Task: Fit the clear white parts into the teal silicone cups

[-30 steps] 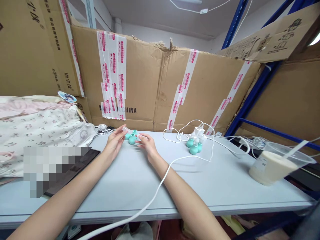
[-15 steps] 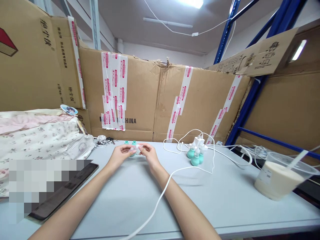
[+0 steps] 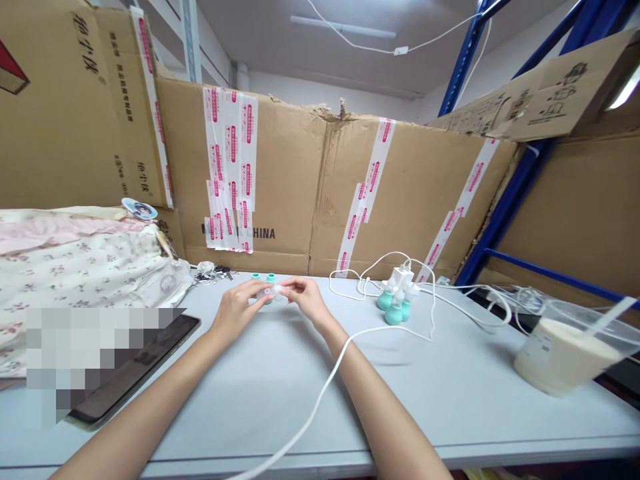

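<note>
My left hand (image 3: 237, 309) and my right hand (image 3: 311, 301) meet above the table. Their fingertips pinch a small translucent white plastic piece (image 3: 275, 292) from both sides; its exact kind is too small to make out. Just behind it stand two small teal bulb-shaped pieces with open tops, one the left teal bulb (image 3: 256, 276), the other the right teal bulb (image 3: 271, 277), both partly hidden by my fingers. Off to the right, several teal bulbs with clear tops (image 3: 394, 314) sit clustered around a white plug block (image 3: 402, 276).
A white cable (image 3: 320, 393) runs across my right forearm. At the right stands a plastic cup of beige drink (image 3: 565, 357) with a straw. A dark tablet-like device (image 3: 135, 367) and floral cloth (image 3: 100, 267) lie at left. A cardboard wall (image 3: 285, 173) borders the back.
The camera view has shifted slightly. Both hands stay together at the same spot, and more of the translucent piece shows between the fingertips.
</note>
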The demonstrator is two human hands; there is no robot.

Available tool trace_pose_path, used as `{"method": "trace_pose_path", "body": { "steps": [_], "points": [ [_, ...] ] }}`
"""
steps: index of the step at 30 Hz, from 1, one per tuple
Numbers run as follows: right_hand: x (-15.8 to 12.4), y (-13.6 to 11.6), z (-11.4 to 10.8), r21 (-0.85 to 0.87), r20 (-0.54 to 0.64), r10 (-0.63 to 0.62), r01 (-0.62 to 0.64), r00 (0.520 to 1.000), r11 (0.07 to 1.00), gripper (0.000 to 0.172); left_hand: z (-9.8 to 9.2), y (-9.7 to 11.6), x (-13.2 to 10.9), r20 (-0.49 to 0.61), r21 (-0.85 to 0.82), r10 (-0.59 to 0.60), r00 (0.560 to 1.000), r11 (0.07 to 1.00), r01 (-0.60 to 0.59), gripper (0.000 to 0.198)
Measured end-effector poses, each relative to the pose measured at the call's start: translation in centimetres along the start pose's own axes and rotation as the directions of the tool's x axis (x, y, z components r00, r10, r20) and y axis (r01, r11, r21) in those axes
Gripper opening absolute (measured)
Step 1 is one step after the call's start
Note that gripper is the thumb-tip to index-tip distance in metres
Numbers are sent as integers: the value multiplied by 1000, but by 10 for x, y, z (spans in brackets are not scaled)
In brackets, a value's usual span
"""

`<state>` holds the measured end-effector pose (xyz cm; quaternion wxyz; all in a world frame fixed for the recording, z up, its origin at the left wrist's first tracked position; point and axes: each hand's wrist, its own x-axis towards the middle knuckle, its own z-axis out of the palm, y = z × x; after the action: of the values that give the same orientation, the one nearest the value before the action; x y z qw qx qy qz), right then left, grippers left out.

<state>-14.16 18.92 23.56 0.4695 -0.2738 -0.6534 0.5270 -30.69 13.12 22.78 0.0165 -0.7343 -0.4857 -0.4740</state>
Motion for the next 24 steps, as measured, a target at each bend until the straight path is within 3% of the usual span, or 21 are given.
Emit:
{"method": "trace_pose_path", "body": {
  "steps": [5, 12, 18, 24],
  "points": [
    [-4, -1, -1, -109, 30, -58, 61, 998, 992, 31, 0, -3, 0, 56, -78, 21, 998, 997, -17, 29],
    [-4, 2, -6, -229, 97, -105, 124, 990, 965, 30, 2, -4, -2, 122, -54, 70, 990, 997, -64, 27],
    [-8, 3, -6, -475, 165, -183, 241, 969, 847, 25, 5, -5, -8, 231, -4, 66, 971, 998, -67, 25],
    [-9, 12, 2, -394, 143, -134, 180, 981, 901, 21, 9, -10, -5, 176, -23, -43, 983, 999, 48, 24]
  ]
}}
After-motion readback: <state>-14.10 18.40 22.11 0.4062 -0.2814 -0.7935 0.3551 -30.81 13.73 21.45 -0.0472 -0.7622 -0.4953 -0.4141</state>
